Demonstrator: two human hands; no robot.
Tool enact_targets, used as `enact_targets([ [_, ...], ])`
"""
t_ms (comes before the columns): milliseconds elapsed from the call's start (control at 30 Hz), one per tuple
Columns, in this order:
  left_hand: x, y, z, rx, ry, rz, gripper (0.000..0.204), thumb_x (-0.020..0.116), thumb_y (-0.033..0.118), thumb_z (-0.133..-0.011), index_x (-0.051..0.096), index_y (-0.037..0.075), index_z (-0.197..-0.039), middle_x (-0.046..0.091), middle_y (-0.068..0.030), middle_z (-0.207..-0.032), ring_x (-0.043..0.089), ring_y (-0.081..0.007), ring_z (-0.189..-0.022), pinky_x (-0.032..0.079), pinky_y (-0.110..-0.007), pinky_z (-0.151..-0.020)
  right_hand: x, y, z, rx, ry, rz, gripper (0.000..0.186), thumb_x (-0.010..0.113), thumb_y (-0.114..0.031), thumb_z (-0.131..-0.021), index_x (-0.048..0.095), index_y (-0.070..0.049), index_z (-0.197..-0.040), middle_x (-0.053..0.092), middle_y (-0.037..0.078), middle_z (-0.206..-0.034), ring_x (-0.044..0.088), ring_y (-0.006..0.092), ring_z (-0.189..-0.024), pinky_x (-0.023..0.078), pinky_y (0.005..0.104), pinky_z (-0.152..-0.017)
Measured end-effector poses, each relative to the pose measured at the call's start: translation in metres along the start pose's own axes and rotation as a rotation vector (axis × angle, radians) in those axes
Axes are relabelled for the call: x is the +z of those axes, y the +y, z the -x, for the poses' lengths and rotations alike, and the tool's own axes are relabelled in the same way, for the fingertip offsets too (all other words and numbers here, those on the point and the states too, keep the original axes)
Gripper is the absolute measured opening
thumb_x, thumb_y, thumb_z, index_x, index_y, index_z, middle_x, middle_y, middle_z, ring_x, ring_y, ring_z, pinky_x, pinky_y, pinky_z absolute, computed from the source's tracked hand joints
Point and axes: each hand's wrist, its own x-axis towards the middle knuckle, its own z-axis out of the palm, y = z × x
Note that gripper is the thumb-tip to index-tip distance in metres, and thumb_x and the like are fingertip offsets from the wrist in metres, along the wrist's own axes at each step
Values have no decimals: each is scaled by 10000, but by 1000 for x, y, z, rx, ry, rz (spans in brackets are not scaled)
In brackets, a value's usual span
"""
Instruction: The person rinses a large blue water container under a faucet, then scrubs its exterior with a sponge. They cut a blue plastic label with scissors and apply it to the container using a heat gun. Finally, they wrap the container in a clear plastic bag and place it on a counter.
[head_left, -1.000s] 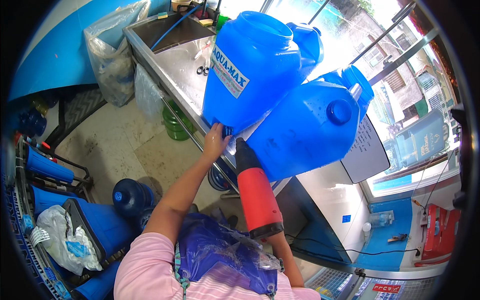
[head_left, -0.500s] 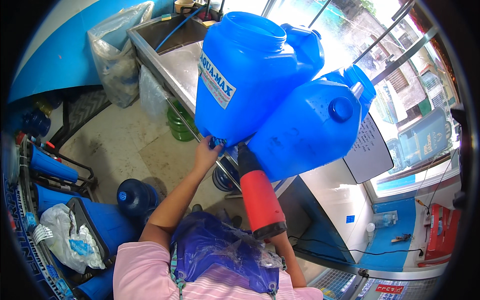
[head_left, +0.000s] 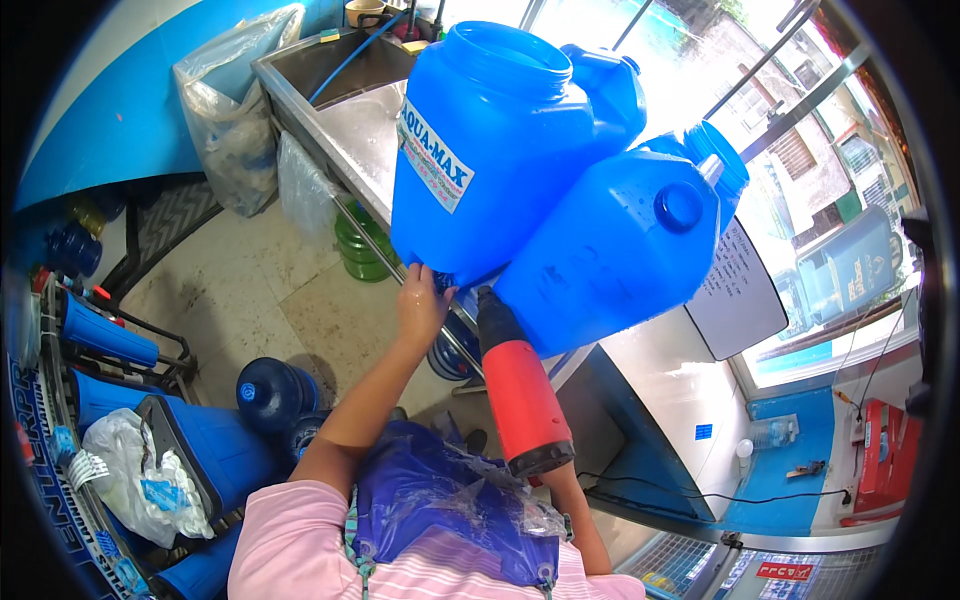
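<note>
An upright blue water container (head_left: 520, 160) with an open mouth and a label stands on the steel sink counter (head_left: 362, 140). My left hand (head_left: 422, 300) has its fingers closed around a small dark blue tap (head_left: 443, 280) at that container's lower corner, largely hiding it. My right hand (head_left: 550, 478) holds a red-and-black heat gun (head_left: 515, 400), whose body covers most of the hand. Its nozzle points up beside the tap, between the upright container and a tilted blue jug (head_left: 610, 250) with a capped spout. More blue containers (head_left: 730, 160) sit behind these two.
A sink basin (head_left: 330, 65) with a blue hose is at upper left. Plastic bags (head_left: 225, 120) hang beside it. Large bottles (head_left: 268, 395) and a rack with blue housings (head_left: 105, 330) are at left. A whiteboard (head_left: 730, 300), window and cables are at right.
Over the last second the upright container has shifted left, and my left hand on its tap moved slightly down and left. The heat gun has moved a little down and right.
</note>
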Motion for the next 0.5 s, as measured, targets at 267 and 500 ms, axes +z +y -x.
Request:
enact_targets([
  [267,31,-13,14,-147,203,145,422,776,136,-751,591,-47,-1083,584,-148,-1009,607,-300,-869,496,-388,-784,-1,-6,7,-20,39,-13,587,751,-225,-729,545,31,-1216,687,140,-1068,653,185,-987,479,323,-856],
  [500,51,-38,2,-738,1,1081,366,703,125,-836,568,-63,-1120,654,-139,-1005,635,-239,-911,506,-352,-802,-1,-1,8,-68,50,70,559,752,-210,-716,559,27,-1184,696,134,-1034,667,189,-964,486,315,-832],
])
